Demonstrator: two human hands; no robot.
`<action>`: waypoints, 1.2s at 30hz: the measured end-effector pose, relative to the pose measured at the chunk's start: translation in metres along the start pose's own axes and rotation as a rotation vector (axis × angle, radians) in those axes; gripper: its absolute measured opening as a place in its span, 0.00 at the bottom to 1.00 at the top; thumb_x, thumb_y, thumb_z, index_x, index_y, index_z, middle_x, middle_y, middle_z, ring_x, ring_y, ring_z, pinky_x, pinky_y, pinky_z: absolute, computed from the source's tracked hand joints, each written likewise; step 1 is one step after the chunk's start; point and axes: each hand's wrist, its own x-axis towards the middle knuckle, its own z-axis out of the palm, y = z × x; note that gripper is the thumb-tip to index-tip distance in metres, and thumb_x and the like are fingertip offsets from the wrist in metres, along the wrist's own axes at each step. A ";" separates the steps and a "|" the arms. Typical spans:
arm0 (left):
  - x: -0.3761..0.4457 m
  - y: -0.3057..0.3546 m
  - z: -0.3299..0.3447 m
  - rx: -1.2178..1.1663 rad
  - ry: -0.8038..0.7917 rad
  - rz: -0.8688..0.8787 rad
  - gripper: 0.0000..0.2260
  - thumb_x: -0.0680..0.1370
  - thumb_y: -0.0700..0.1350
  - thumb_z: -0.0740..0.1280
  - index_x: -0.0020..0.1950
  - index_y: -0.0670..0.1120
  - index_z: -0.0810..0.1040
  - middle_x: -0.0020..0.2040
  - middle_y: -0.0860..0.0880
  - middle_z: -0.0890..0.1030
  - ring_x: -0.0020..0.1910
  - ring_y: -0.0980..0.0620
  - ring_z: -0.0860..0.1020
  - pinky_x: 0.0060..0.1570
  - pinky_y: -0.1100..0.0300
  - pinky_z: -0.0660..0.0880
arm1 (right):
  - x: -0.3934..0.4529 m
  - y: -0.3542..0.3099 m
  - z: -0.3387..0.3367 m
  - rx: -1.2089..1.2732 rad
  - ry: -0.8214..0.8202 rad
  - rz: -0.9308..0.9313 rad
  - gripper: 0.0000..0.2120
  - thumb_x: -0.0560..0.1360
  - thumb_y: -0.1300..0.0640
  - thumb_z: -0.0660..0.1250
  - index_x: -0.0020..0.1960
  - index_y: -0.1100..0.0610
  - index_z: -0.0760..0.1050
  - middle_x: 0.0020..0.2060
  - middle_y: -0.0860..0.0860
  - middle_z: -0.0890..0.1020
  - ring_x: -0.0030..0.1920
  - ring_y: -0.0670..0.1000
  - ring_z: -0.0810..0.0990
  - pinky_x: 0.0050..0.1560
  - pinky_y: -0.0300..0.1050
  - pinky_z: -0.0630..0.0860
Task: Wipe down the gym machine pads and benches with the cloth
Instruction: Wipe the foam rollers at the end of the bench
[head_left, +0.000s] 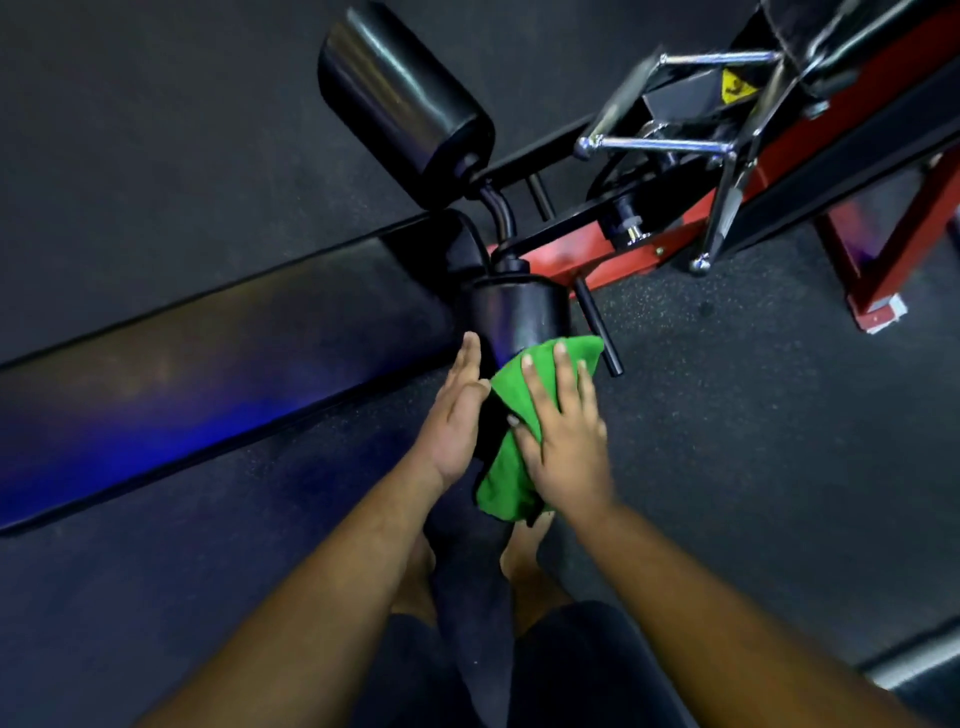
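Two bare forearms reach forward from the bottom of the view, above dark shorts and bare feet (524, 571) standing on the dark speckled rubber floor (727, 415). At their ends, the right hand (563, 441) lies flat with fingers spread on a green cloth (511, 441), pressing it against the near black roller pad (519, 317); the hand is open, palm down, not clenched around the fabric. That cloth drapes over the near end of the roller pad and hangs down toward the feet, its lower edge bunched. Just beside it, the left hand (457, 415) is also open, fingers straight and together, its palm turned toward the side of the same pad and the cloth's left edge; whether it actually touches the pad cannot be told. A short black peg (597, 332) sticks out on the right of the pad, its tip close to the cloth's top corner. Left of the hands a long black padded bench (208, 353) runs diagonally, catching a blue sheen. Farther off, a second, larger roller pad (405, 98) stands tilted on a curved black bar. On the right, a red frame (623, 254) carries chrome bars (660, 145) and a yellow warning sticker (735, 85).
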 end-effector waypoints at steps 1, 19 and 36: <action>0.002 -0.003 0.002 0.050 -0.008 0.010 0.40 0.73 0.62 0.50 0.83 0.48 0.49 0.82 0.57 0.46 0.81 0.61 0.44 0.82 0.51 0.43 | 0.004 0.007 0.002 0.041 -0.002 -0.012 0.34 0.80 0.41 0.58 0.82 0.38 0.47 0.83 0.46 0.41 0.82 0.59 0.46 0.67 0.70 0.69; 0.005 0.006 0.017 -0.104 0.164 -0.103 0.37 0.76 0.58 0.56 0.83 0.52 0.48 0.83 0.57 0.48 0.80 0.63 0.48 0.81 0.55 0.46 | 0.082 -0.015 0.001 0.161 0.145 0.210 0.35 0.82 0.36 0.53 0.83 0.45 0.44 0.83 0.53 0.49 0.81 0.61 0.52 0.74 0.68 0.63; 0.015 -0.004 0.008 -0.282 0.071 -0.197 0.39 0.74 0.66 0.58 0.82 0.60 0.48 0.83 0.58 0.51 0.81 0.59 0.52 0.81 0.49 0.51 | 0.106 -0.036 -0.010 -0.098 0.025 0.076 0.31 0.80 0.40 0.62 0.79 0.34 0.53 0.83 0.46 0.46 0.82 0.62 0.43 0.67 0.80 0.61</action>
